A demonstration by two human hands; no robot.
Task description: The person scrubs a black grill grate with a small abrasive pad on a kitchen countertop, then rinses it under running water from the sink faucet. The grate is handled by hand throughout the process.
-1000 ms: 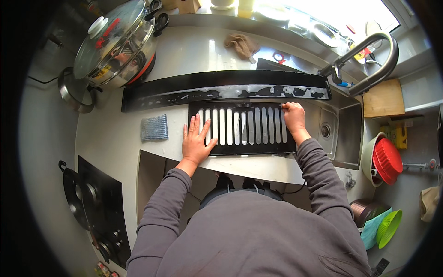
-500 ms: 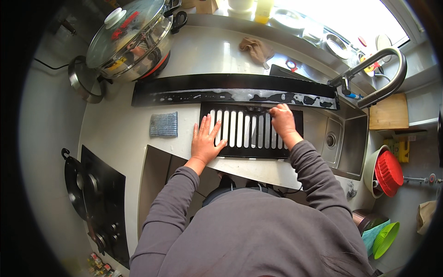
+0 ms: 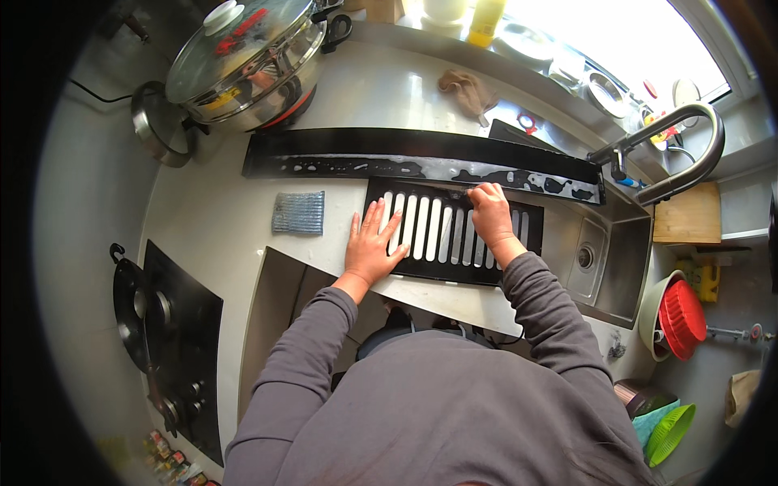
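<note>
A black slotted panel (image 3: 415, 269) lies on the counter in front of me, its long openings running away from my body. My left hand (image 3: 373, 245) rests flat on its left end with the fingers spread. At the panel's far edge, right of the middle, my right hand (image 3: 493, 215) is closed with its fingertips pressed down; whatever they hold is hidden. Just beyond lies a long black trough-like panel (image 3: 340, 142), with whitish suds and wet patches along its near strip. Left of the slotted panel is a blue-grey scrubbing pad (image 3: 298, 212).
A steel sink (image 3: 628, 251) with a curved faucet (image 3: 713, 150) is at the right. A large lidded pot (image 3: 251, 77) stands far left, and a black cooktop (image 3: 190, 324) with a pan is near left. A brown cloth (image 3: 468, 91) lies behind the trough. Bowls and a red basket (image 3: 682, 320) sit far right.
My right hand has slid left along the panel's far edge, still closed. My left hand stays flat on the panel. The whole view has shifted slightly.
</note>
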